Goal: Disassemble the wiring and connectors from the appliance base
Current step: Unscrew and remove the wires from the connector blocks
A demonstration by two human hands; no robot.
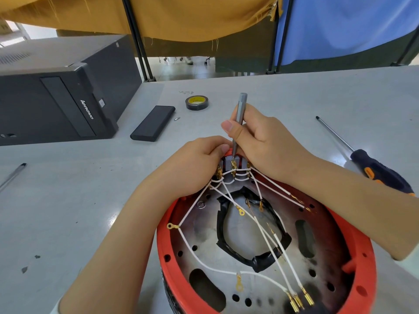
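1. Red-rimmed appliance base sits on grey table, at the near edge, right of the Lenovo PC tower.
2. White wires with brass terminals fan across base from grey connector block at its far rim.
3. Left hand grips block.
4. Right hand holds slim grey driver, tip on a terminal.

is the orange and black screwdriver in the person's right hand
No, the orange and black screwdriver lies on the table, while the right hand holds a slim grey tool.
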